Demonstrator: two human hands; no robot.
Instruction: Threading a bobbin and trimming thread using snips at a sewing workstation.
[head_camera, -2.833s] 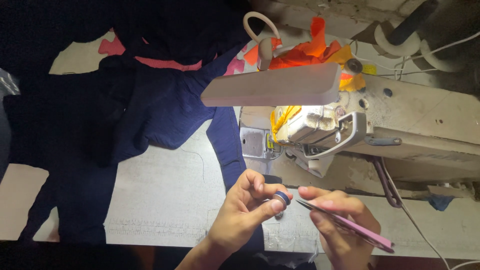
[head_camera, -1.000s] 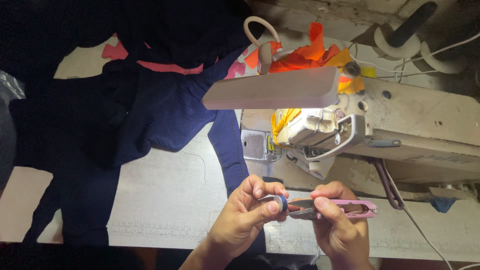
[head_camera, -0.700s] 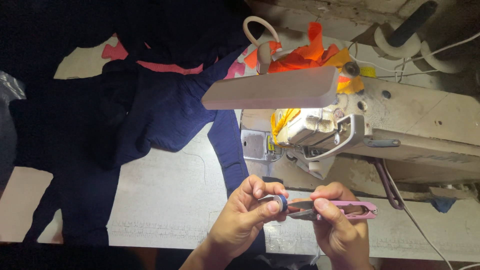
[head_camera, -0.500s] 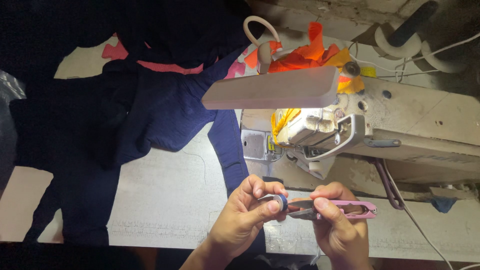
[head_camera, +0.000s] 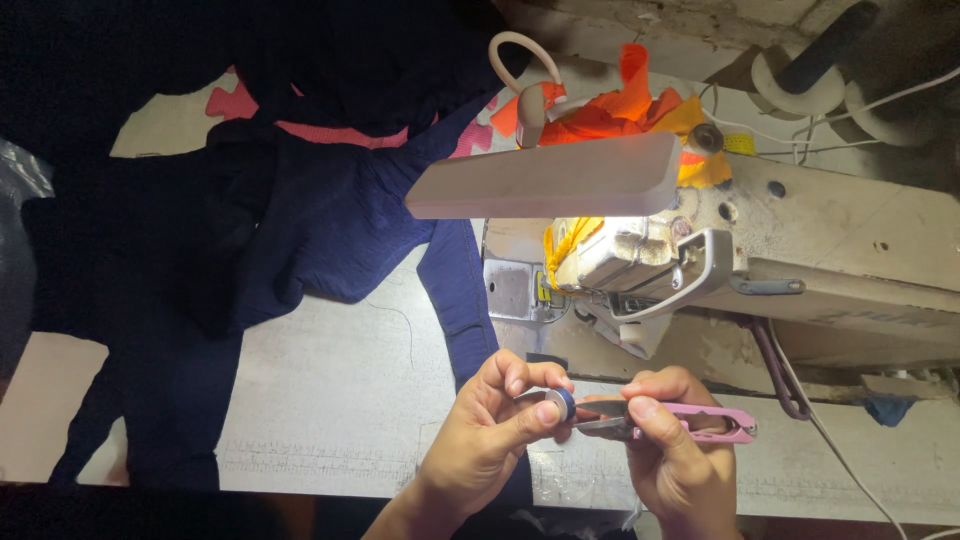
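Observation:
My left hand (head_camera: 492, 432) pinches a small round bobbin (head_camera: 563, 405) wound with dark blue thread between thumb and fingers. My right hand (head_camera: 676, 455) grips pink thread snips (head_camera: 700, 423), whose blades point left and sit right against the bobbin. Both hands hover low over the front edge of the grey table (head_camera: 330, 400), just below the sewing machine (head_camera: 760, 250). Whether the blades are closed on thread is too small to tell.
Dark navy fabric (head_camera: 300, 220) lies spread over the left half of the table, one strip running down toward my hands. A flat white lamp bar (head_camera: 545, 180) juts over the needle area. Orange and yellow cloth scraps (head_camera: 620, 105) sit on the machine top.
Since the earliest frame my right hand has turned the snips from slanting down-right to level, blades at the bobbin. Over the last second both hands have stayed still.

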